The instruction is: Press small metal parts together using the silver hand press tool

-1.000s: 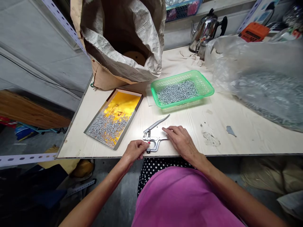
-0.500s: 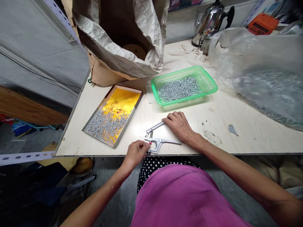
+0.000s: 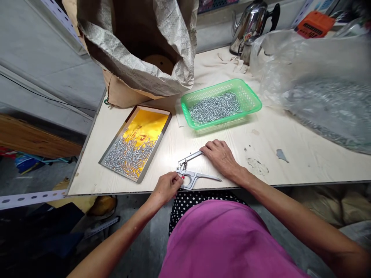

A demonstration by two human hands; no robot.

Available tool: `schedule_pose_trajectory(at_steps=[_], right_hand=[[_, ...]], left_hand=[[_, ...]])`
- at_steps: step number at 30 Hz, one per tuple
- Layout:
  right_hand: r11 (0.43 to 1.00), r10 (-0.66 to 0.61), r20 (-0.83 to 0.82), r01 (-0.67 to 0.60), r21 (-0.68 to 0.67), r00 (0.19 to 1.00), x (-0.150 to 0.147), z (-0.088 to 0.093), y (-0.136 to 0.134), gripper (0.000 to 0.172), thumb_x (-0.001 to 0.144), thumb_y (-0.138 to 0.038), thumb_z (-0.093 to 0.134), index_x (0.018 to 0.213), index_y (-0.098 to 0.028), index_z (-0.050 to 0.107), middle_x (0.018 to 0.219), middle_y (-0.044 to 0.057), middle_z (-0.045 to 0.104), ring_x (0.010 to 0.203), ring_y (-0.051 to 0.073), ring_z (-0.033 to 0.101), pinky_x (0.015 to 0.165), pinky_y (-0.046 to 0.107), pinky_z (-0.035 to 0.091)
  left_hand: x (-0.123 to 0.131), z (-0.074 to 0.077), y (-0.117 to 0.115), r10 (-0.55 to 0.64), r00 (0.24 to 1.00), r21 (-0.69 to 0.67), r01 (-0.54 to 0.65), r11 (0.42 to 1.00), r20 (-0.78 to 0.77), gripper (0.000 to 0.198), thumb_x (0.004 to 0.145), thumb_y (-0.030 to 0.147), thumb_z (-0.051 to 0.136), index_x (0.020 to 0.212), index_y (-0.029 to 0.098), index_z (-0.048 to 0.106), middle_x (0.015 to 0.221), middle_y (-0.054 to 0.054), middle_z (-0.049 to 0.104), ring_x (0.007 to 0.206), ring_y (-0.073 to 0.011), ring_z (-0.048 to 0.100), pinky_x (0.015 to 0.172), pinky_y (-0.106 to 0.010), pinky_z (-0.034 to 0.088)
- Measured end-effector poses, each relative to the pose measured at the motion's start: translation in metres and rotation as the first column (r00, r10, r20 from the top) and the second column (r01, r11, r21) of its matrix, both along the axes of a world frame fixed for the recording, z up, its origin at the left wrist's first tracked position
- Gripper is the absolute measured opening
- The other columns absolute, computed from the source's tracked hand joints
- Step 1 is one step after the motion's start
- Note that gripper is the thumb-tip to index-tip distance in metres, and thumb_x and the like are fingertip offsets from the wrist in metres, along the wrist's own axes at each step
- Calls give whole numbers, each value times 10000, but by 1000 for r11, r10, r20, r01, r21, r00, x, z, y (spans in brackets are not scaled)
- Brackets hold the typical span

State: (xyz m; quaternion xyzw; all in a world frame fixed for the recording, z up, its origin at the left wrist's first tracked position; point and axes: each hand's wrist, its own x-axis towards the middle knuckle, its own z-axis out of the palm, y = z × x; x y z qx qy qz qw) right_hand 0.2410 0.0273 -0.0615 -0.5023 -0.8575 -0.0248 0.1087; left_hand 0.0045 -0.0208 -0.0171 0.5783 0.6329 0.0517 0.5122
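Note:
Silver snap-fastener pliers (image 3: 189,174) with a coil spring and a small red part at the jaw lie at the table's front edge. My right hand (image 3: 222,159) is closed over the end of their upper handle, while the lower handle points free to the right. At the jaw, the fingertips of my left hand (image 3: 167,186) are pinched together beside the red part; whatever is between them is too small to make out. Left of the pliers, small metal pins (image 3: 127,154) lie heaped in a shallow tray (image 3: 153,159) with a yellow lining.
A green basket (image 3: 223,124) holds many similar metal pieces. Behind the tray stands a large woven sack (image 3: 174,83). A clear plastic bag (image 3: 324,88) full of metal parts fills the right side. Near the wall are a steel kettle (image 3: 251,23) and an orange box (image 3: 315,24).
The whole view has shifted slightly. Both hands keep nearly the same places at the pliers, with the left fingers still at the jaw and the right hand still on the upper handle.

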Motion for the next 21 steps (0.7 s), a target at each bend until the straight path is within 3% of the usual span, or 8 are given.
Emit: schedule_pose_trajectory(at_steps=[8, 12, 16, 19, 21], right_hand=[[1000, -14, -69, 14, 0, 997, 10, 4, -4, 151, 956, -229, 499, 917, -206, 643, 885, 56, 612, 854, 226, 433, 724, 351, 277], [998, -46, -65, 49, 37, 997, 16, 4, -16, 178, 955, -178, 474, 952, -207, 650, 886, 58, 621, 851, 228, 432, 744, 364, 278], [994, -107, -89, 109, 21, 990, 17, 1, -26, 183, 951, -187, 481, 1013, -206, 652, 917, 67, 625, 868, 240, 440, 751, 375, 290], [992, -127, -102, 126, -16, 987, 15, 0, -28, 205, 936, -158, 484, 1042, -205, 653, 927, 82, 617, 869, 248, 438, 742, 379, 294], [990, -139, -109, 136, -32, 984, 13, 0, -28, 213, 926, -143, 486, 1039, -204, 657, 923, 90, 612, 863, 249, 437, 748, 381, 294]], left_hand=[[4, 4, 2, -58, 996, 48, 61, 997, -62, 196, 803, 346, 503, 680, 196, 534, 520, 34, 522, 443, -132, 521, 485, -238, 397], [6, 3, 8, -71, 995, -16, 70, 997, -65, 191, 806, 341, 506, 680, 198, 519, 500, 40, 516, 418, -145, 539, 476, -245, 393], [5, 3, 11, -136, 986, 35, 139, 990, -95, 213, 843, 321, 495, 675, 194, 524, 499, 33, 523, 443, -142, 543, 518, -249, 396], [5, 2, -1, -129, 979, 201, 159, 967, -155, 233, 887, 311, 476, 712, 186, 564, 604, -9, 592, 578, -164, 589, 590, -271, 437], [8, 0, -16, -124, 972, 422, 199, 884, -199, 229, 925, 291, 451, 792, 184, 603, 771, -52, 655, 731, -186, 612, 677, -298, 475]])
